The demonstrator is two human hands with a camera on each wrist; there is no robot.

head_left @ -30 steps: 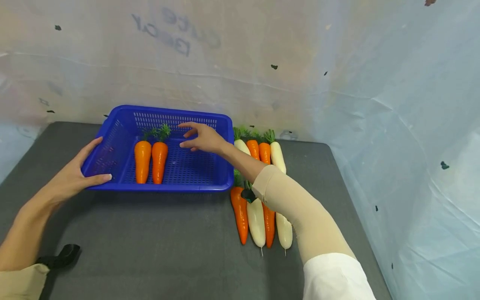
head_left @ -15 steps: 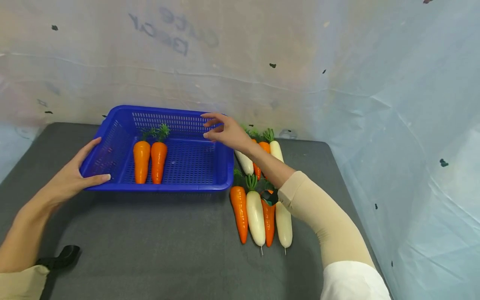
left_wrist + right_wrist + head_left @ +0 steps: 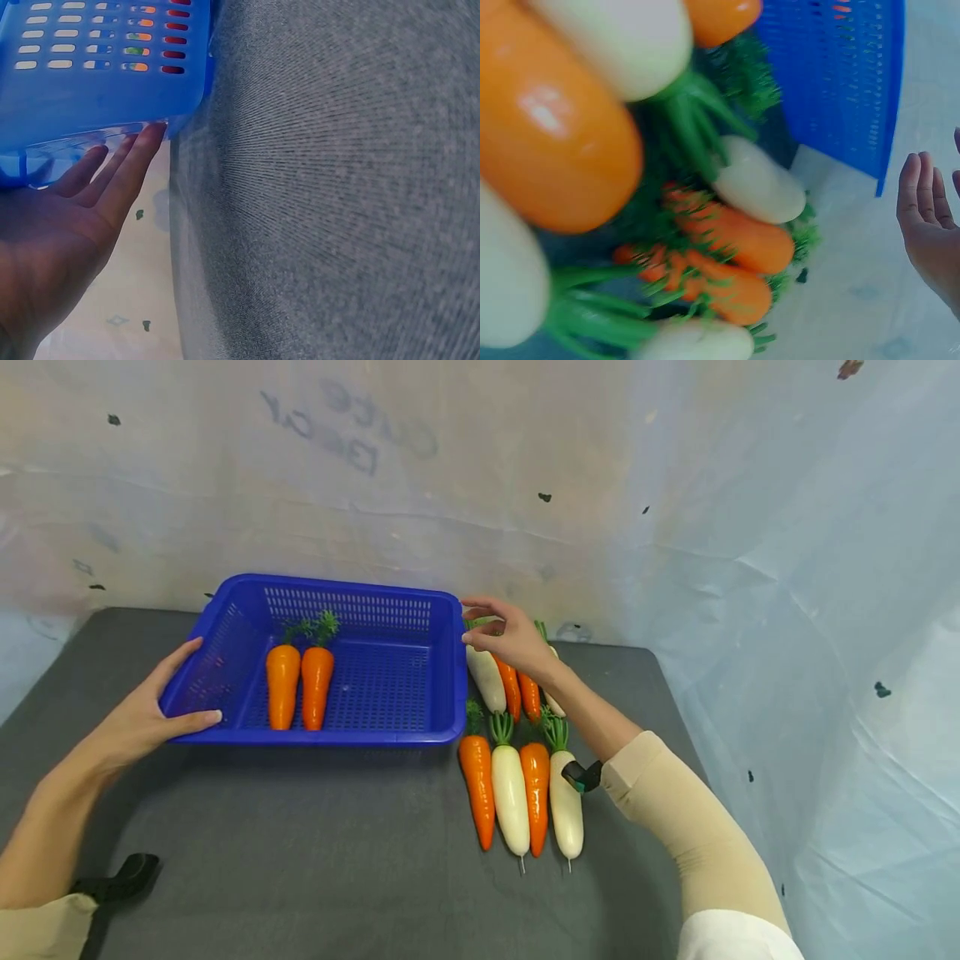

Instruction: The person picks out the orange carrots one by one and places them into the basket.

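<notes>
At the left end of a blue plastic basket [image 3: 322, 737], my left hand [image 3: 142, 714] grips the rim, thumb over the front corner. The left wrist view shows its fingers [image 3: 124, 176] under the rim. Two orange carrots [image 3: 317, 685] with green tops lie side by side in the basket's left half. My right hand [image 3: 513, 639] hovers by the basket's far right corner, above the back row of vegetables, fingers slightly bent and holding nothing. Below it lie a white radish [image 3: 487, 681] and a carrot [image 3: 508, 692]; their tops are partly covered by the hand.
In front of the back row, carrots [image 3: 477, 785] and white radishes [image 3: 510, 793] alternate on the dark grey table [image 3: 337, 843]. A pale plastic sheet [image 3: 600, 468] hangs behind the table and along its right side.
My right hand has moved right, from over the inside of the basket to beyond its right rim, uncovering more of the front row. The left hand has stayed on the basket.
</notes>
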